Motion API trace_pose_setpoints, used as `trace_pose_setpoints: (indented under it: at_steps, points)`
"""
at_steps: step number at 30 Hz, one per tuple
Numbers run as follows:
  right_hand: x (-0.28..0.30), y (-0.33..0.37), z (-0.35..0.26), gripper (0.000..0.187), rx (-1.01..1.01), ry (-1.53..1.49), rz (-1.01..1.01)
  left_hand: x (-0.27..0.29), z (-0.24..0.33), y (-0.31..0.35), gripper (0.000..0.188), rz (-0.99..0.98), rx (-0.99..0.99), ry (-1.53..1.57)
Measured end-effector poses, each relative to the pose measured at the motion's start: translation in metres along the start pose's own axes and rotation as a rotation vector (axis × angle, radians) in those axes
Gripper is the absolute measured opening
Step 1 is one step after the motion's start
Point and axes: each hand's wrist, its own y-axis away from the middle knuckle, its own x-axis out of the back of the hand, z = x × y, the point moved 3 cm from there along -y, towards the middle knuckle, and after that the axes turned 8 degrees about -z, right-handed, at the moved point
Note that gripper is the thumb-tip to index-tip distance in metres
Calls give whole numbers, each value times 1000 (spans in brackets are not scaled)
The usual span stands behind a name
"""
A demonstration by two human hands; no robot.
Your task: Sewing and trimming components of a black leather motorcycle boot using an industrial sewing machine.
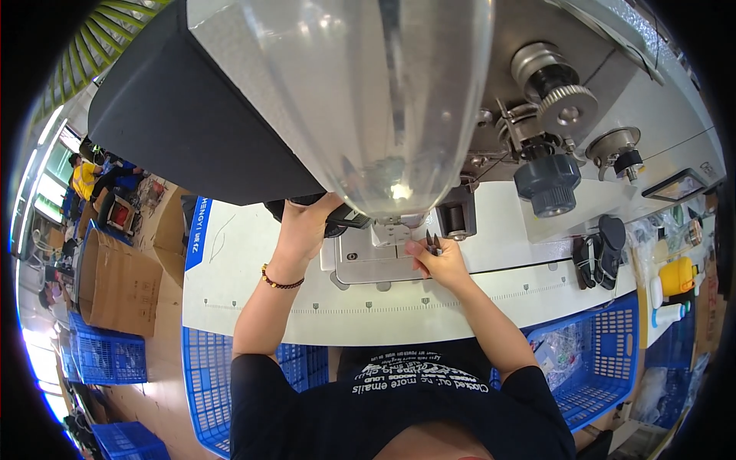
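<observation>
Right grip point(445, 264) clamped on small dark pointed tool point(433, 245), just beside needle area of sewing machine point(502, 69), above white worktop point(368, 322); left grip point(305, 228) at machine head, partly hidden, can't tell its state

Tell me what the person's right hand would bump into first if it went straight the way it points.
Probably the pale machine part beneath the clear shield: the right hand points forward and left toward it, though depth is hard to judge.

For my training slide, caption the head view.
At a sewing machine, the left hand reaches a dark item; the right hand holds a small pointed tool.
</observation>
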Motion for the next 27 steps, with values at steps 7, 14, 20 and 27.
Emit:
trace_pose_setpoints:
  at_steps: [7,14,20,27]
  points:
    - [-2,-2,0,27,25,22,-31,-20,0,19,18,181,3,68]
    - [-1,2,-3,28,0,-5,12,-41,0,60,17,273,9,-151]
    - [-5,1,-2,33,24,24,-23,-45,-5,66,15,299,3,-295]
    - [-2,2,-6,34,-2,34,6,-50,-6,62,14,320,-68,-246]
